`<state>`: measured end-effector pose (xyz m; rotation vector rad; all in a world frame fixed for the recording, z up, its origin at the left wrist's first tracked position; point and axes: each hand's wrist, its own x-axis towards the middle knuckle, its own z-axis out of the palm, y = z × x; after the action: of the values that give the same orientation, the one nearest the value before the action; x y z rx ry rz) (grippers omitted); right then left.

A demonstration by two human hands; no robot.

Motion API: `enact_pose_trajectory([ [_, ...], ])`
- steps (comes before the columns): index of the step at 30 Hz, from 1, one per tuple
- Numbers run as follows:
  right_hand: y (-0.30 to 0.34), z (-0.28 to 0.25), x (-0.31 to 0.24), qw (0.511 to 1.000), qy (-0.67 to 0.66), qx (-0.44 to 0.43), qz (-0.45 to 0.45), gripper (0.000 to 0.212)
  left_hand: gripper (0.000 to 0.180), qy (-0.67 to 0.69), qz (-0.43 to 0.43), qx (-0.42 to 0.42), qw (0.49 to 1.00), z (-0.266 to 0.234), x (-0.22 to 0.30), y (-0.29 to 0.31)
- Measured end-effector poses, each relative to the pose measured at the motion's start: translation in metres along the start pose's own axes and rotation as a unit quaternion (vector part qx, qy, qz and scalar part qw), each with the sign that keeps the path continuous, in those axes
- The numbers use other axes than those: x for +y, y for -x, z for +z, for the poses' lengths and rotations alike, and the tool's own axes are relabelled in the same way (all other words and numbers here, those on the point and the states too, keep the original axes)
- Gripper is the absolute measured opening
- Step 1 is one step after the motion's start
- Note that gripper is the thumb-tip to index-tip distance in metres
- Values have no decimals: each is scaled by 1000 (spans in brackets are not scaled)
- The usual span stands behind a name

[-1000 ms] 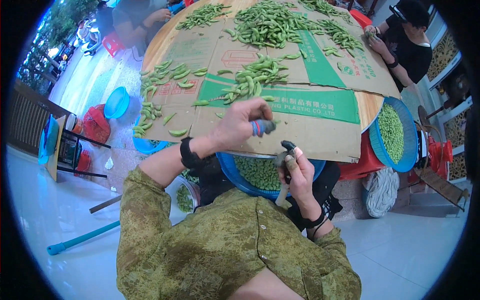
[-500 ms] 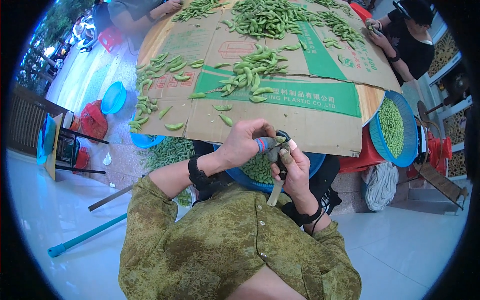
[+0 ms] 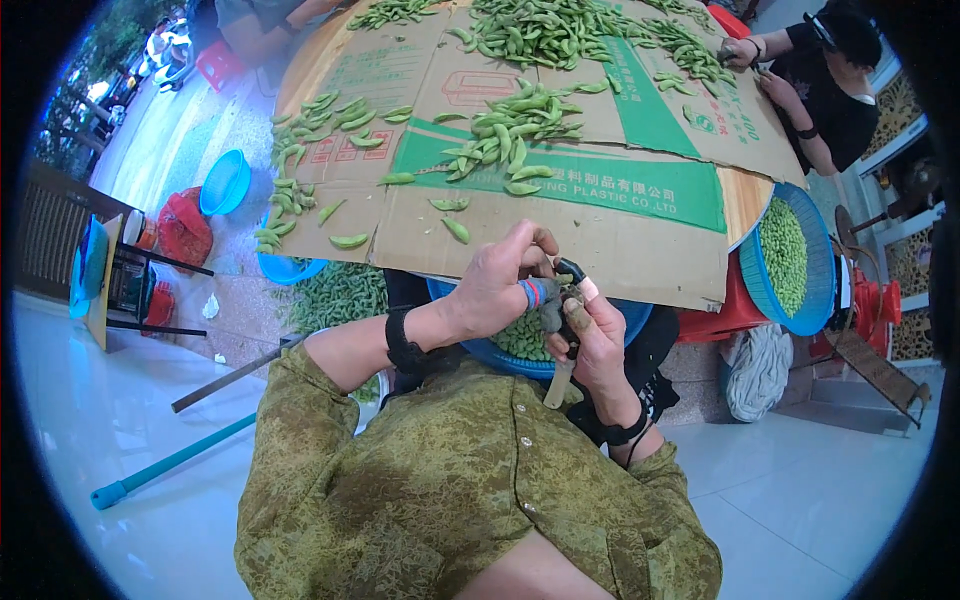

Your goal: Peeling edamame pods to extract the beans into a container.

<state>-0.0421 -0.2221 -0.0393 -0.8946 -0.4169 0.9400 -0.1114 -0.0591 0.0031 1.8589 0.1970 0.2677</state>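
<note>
My left hand is closed in a pinch at the table's near edge. One of its fingers has a blue and red wrap, and whatever its fingertips hold is too small to make out. Close against it, my right hand grips a dark tool with a pale flat end pointing down toward me. A pale wrap covers one right fingertip. Beneath both hands sits a blue basket of shelled green beans. Ahead, green bean pods lie heaped on flattened cardboard.
At the right stands another blue basket of shelled beans. Many empty-looking pods cover the floor at left, near a teal pole. A person in black works at the far right; another person's arm shows at far left.
My left hand has shifted slightly right and up at the fingertips. The green pod piece earlier seen between my fingers no longer shows. The person at right has moved their hands apart.
</note>
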Motion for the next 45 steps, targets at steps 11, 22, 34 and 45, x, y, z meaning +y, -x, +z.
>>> enact_pose_trajectory([
  [11,-1,-14,3,986,158,9,-55,34,31,295,-109,-63,947,-1,-20,-8],
  [22,-5,-15,9,911,388,57,-125,31,24,269,-174,-66,945,0,-14,-5],
  [34,2,-30,7,818,517,-13,-253,21,25,-364,245,24,898,-68,-44,15],
  [45,-5,-28,13,802,539,-64,-248,25,27,-513,108,94,846,-152,-49,11],
])
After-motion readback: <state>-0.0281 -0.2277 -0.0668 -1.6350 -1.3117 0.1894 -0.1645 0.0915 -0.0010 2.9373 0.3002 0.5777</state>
